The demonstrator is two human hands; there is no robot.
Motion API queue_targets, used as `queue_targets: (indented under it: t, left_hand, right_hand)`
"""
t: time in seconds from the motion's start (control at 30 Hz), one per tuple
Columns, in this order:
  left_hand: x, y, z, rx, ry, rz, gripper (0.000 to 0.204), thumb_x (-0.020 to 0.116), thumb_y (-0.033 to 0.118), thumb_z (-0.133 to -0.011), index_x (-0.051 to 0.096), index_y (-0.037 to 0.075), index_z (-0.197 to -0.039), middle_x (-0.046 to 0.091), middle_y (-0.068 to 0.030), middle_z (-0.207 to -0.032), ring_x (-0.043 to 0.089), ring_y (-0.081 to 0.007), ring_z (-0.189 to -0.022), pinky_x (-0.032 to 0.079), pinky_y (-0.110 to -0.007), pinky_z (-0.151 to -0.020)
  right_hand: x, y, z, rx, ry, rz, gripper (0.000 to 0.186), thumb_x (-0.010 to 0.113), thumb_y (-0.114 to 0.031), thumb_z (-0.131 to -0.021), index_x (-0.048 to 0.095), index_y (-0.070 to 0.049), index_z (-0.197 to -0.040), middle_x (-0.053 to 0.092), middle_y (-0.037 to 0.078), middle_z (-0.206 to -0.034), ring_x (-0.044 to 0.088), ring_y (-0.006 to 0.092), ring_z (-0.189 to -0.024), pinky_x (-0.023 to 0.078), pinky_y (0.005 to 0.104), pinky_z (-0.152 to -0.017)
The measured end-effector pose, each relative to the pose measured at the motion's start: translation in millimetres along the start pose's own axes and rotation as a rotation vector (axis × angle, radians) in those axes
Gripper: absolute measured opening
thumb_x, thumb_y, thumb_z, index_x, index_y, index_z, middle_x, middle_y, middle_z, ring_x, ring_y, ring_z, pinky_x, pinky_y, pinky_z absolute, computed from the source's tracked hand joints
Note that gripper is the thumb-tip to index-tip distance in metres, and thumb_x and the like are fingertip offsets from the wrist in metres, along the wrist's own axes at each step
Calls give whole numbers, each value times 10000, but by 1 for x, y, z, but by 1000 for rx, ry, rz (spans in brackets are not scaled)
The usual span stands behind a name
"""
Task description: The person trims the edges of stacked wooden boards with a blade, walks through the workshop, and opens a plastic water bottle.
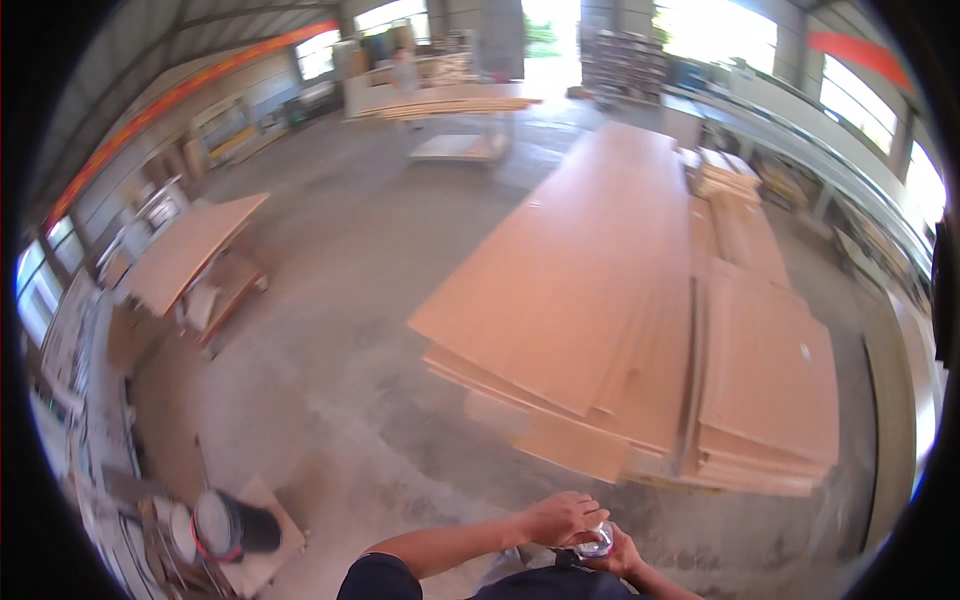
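Observation:
Close to my body at the lower edge, my right hand [624, 556] is wrapped round a small clear, shiny container [598, 542], perhaps a jar or bottle. My left hand [567, 518] reaches over from the left, its fingers bent down and closed at the container's top. Whether those fingers grip a lid or only touch the rim is too blurred to make out. Part of the container is hidden by both hands.
A large stack of wood panels [570, 290] lies ahead, with smaller panels [765, 380] beside it on the right. A panel-topped cart [195, 250] stands at left. A dark bucket [240, 525] is at lower left. Farther off stands a low table [455, 148].

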State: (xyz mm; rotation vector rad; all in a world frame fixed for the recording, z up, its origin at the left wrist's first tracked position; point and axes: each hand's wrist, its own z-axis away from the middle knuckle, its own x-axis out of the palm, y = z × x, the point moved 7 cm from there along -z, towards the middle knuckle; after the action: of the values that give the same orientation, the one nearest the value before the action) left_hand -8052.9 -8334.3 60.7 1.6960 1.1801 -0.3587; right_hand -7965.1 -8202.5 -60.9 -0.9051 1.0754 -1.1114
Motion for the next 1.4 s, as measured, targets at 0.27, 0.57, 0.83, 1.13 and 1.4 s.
queue_targets:
  t: [0.27, 0.57, 0.83, 1.13, 1.4]
  left_hand:
    - [55, 34, -29, 381, -287, 18, 119, 605, 217, -749, 600, 100, -768, 545, -78, -651, 547, -279, -577, 424, -404, -501]
    - [99, 93, -7, 322, -168, -29, 171, 501, 229, -808, 553, 116, -690, 532, -71, -591, 553, -263, -528, 443, -387, -483]
    - [137, 45, 5, -96, -316, -85, 234, 471, 259, -864, 581, 102, -730, 630, -128, -688, 615, -344, -620, 479, -449, -552]
    - [157, -50, 41, -394, -526, 88, 346, 444, 364, -900, 651, 88, -878, 641, -213, -872, 599, -407, -875, 470, -505, -763]
    - [38, 8, 12, -157, -599, 124, 286, 588, 265, -856, 622, 102, -1088, 604, -125, -1039, 577, -334, -986, 471, -410, -822]
  right_hand:
    - [1, -7, 65, 34, 100, 248, 492, 710, -249, -619, 561, -86, -1059, 637, 163, -915, 628, 327, -869, 493, 396, -767]
    - [19, 27, 143, 56, 311, 132, 540, 710, -271, -628, 554, -106, -1118, 644, 163, -960, 611, 350, -927, 477, 425, -782]
    - [10, 24, 170, 277, 551, 404, 460, 678, -274, -652, 584, -126, -1078, 627, 140, -989, 579, 330, -989, 460, 415, -849]
    - [22, 16, 139, 276, 709, 694, 431, 709, -323, -654, 616, -133, -1029, 624, 97, -975, 574, 298, -988, 437, 406, -864]
    - [23, -9, 88, 77, 556, 522, 512, 762, -343, -597, 638, -104, -1033, 637, 131, -977, 583, 327, -980, 452, 416, -870]
